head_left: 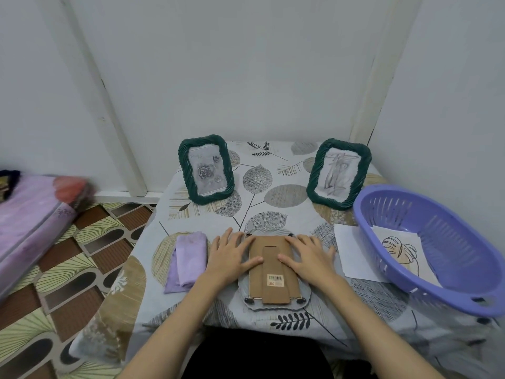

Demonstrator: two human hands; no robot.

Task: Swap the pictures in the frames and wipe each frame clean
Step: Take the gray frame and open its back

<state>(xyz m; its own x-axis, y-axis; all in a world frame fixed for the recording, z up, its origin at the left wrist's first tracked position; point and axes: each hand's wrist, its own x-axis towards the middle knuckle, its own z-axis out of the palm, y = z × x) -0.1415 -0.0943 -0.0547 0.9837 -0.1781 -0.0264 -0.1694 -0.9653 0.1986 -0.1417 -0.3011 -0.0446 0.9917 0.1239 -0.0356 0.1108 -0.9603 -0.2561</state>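
Observation:
A grey frame lies face down at the table's front, its brown cardboard back and stand up. My left hand and my right hand rest flat on its upper half, fingers straight, thumbs pointing toward each other over the stand. Two dark green twisted-rim frames stand at the back: the left frame shows a rose picture, the right frame a grey sketch. A folded lilac cloth lies just left of my left hand. A leaf line-drawing picture lies partly inside the basket.
A purple slotted plastic basket sits at the table's right edge, over a white paper sheet. The tablecloth has a leaf pattern. A pink mattress lies on the patterned floor to the left. Walls close in behind.

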